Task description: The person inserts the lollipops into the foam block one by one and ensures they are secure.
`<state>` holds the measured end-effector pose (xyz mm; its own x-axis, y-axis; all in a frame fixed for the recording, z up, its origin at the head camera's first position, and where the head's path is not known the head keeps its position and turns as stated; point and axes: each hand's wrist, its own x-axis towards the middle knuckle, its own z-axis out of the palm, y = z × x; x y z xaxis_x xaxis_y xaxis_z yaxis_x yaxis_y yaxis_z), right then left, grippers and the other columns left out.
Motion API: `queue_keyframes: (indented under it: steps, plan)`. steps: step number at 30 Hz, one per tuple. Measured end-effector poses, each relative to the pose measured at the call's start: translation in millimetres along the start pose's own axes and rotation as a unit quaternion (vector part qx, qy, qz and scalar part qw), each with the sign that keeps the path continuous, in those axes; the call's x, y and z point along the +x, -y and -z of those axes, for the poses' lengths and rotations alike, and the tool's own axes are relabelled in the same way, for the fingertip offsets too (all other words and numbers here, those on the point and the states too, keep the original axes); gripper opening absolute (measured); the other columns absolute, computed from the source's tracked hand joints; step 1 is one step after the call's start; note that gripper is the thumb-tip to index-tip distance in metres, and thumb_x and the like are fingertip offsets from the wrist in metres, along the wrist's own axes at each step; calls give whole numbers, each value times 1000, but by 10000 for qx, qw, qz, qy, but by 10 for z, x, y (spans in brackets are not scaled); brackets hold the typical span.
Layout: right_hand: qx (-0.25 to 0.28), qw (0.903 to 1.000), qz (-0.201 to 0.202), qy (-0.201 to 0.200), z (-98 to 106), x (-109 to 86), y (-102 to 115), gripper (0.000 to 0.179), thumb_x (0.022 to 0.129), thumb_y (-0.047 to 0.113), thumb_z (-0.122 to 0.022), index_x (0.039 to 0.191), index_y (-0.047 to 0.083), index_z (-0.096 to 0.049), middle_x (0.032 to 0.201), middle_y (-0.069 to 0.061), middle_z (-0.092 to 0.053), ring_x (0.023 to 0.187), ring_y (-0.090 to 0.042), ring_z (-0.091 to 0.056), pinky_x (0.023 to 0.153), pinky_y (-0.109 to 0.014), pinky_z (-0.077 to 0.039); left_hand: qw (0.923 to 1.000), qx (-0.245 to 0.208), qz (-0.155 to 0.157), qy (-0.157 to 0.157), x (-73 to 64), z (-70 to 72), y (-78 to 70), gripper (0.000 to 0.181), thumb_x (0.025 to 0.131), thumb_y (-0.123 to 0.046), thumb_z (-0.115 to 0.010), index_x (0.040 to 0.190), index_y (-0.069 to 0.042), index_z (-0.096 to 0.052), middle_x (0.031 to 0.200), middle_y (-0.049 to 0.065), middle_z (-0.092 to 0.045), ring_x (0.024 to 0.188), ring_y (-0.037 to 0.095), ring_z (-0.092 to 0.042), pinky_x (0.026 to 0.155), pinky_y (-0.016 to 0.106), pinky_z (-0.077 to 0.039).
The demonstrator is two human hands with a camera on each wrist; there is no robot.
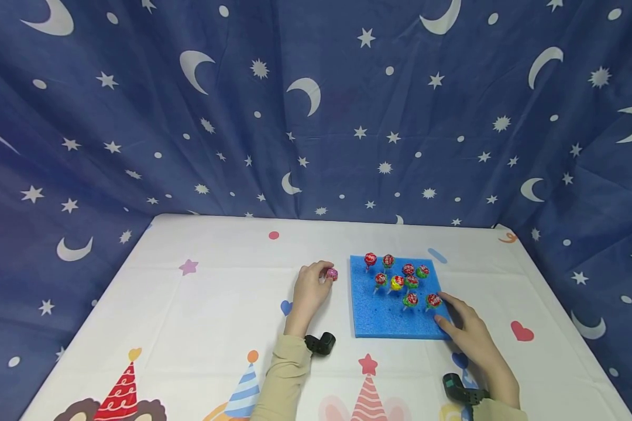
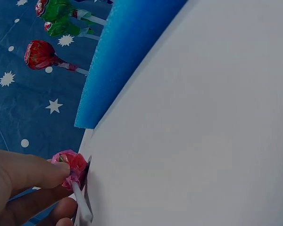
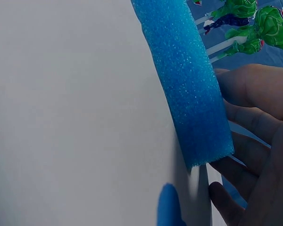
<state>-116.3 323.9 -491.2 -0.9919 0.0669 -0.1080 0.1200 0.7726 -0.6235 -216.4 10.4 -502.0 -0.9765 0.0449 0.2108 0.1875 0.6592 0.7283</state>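
My left hand (image 1: 309,290) pinches a pink-wrapped lollipop (image 1: 332,274) between thumb and fingers, just left of a blue foam board. In the left wrist view the lollipop's white stick (image 2: 83,203) slants down by the tabletop. The blue foam board (image 1: 379,323) lies flat, with several wrapped lollipops standing in it, among them a yellow one (image 1: 397,283), a red one (image 1: 370,259) and a green one (image 1: 422,271). At the board's right edge rests my right hand (image 1: 474,334), fingers spread and loosely bent. Its thumb (image 3: 247,87) lies against the board; the other fingers reach past its edge.
A white tablecloth (image 1: 216,310) with printed party hats, hearts and stars covers the table. Behind and beside it hangs a dark blue curtain (image 1: 342,169) with moons and stars. Each wrist wears a black camera, such as the left one (image 1: 321,343).
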Motion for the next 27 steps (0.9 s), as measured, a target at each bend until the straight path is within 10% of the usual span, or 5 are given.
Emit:
queue_keyframes:
  steps: [27]
  plan:
    - [12,9998,-202,64,-7,8,4,66,94,35,-59,148,10,-33,151,-29,-28,139,-54,-21,104,-74,-21,9990,-361,204,-142,-64,73,-81,22,80,-6,-72,101,-11,-67,90,3,-63,79,15,-62,70,29,-49]
